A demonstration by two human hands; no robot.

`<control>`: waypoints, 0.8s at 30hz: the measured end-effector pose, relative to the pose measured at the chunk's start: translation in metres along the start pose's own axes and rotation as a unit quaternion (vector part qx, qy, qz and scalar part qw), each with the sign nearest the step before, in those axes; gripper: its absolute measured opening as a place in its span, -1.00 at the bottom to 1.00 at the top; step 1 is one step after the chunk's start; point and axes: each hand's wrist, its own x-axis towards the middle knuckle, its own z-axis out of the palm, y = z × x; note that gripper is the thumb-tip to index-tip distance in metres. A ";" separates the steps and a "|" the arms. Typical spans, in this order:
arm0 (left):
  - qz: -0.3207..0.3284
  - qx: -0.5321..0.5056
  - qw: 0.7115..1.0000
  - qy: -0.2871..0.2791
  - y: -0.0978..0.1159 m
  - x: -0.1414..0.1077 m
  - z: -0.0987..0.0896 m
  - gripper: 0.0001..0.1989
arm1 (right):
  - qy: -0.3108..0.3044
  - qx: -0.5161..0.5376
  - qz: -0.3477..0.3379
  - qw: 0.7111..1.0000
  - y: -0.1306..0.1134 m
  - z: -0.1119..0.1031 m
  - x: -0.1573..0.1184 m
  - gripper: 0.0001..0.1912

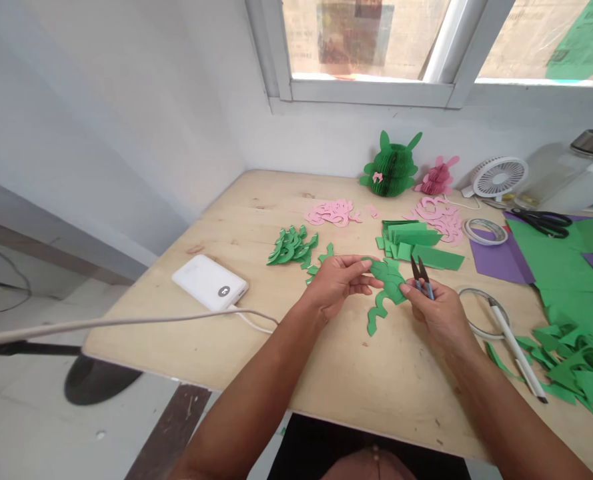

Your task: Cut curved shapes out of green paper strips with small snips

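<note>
My left hand [337, 283] pinches one edge of a green paper piece [387, 275] between thumb and fingers. Opposite it, my right hand [439, 313] has its thumb at the paper's right edge and also grips small thread snips [423, 279], whose dark blades point up and stand apart. Drawn lines show on the paper. Below it on the table lies a wavy green paper strip [376, 313]; whether the two are joined I cannot tell. Just beyond my left hand are a pile of scalloped green cutouts [291, 247] and a few loose green bits.
Folded green strips [411, 237] and pink cutouts [331, 212] lie behind my hands. Green and pink paper rabbits [392, 170] stand by the wall. A white power bank [210, 281] with a cable sits left. A pen [519, 353], tape rolls, black scissors [541, 221] and green scraps lie right.
</note>
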 end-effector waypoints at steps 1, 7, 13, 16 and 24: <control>-0.001 -0.005 1.000 0.000 0.000 0.000 0.000 -0.76 | -0.001 0.003 0.001 1.000 0.001 0.000 0.000 -0.51; 0.014 0.002 1.000 0.006 -0.001 0.000 0.001 -0.75 | 0.006 0.019 0.007 1.000 0.001 -0.001 0.001 -0.52; 0.027 -0.007 1.000 0.010 -0.002 0.000 0.000 -0.71 | 0.008 0.012 0.019 1.000 -0.001 0.000 0.000 -0.52; 0.029 -0.004 1.000 0.010 -0.002 0.000 0.000 -0.69 | 0.009 0.018 0.014 1.000 -0.002 0.001 -0.001 -0.52; 0.028 0.059 0.998 0.002 -0.005 -0.003 0.010 -0.73 | 0.020 0.017 0.005 1.000 -0.001 0.002 -0.002 -0.54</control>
